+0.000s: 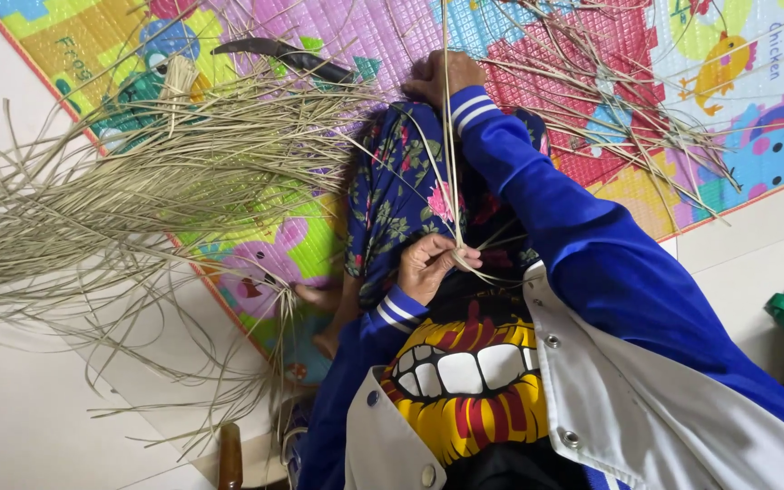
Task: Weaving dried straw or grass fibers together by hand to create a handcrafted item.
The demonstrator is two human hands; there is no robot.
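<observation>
Bright play mat under you: your left hand pinches a pale reed strip over your lap, while your right hand grips it closed near your knee.

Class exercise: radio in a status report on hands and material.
Left hand pinching dried strip near chest. Right hand gripping the strip farther along. Loose strips piled on play mat.
</observation>
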